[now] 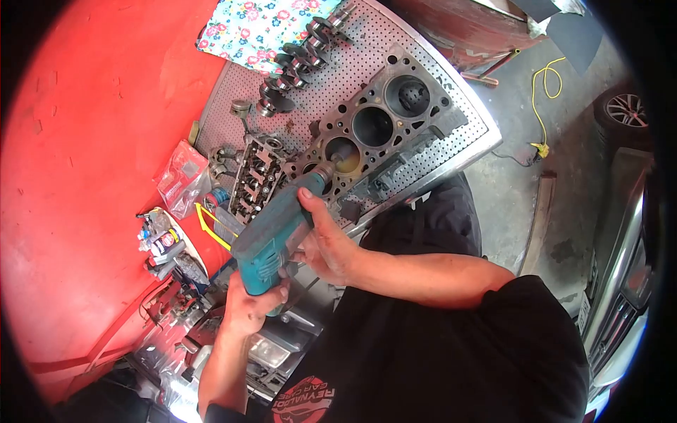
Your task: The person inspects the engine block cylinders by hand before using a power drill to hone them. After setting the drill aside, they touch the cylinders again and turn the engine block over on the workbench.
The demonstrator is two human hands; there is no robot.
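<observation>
A teal power drill (271, 236) slants across the middle of the view. My left hand (252, 304) is closed around its lower rear end. Farther forward, my right hand (328, 243) grips the drill's side, thumb up near the front. From the chuck (324, 173), a blurred attachment (343, 154) reaches into one bore of a metal engine block (393, 144); its exact kind cannot be made out. The block lies with several round bores facing up, and the drill hides part of the nearest one. Both hands are clear of the block.
The perforated metal tabletop (451, 151) also bears a crankshaft (300, 63), a flowered cloth (254, 32), a cylinder head (257, 176) and a piston (240, 109). Left are a red panel (84, 162), a plastic bag (181, 176) and bottles (163, 240). A yellow cord (539, 106) lies on the floor.
</observation>
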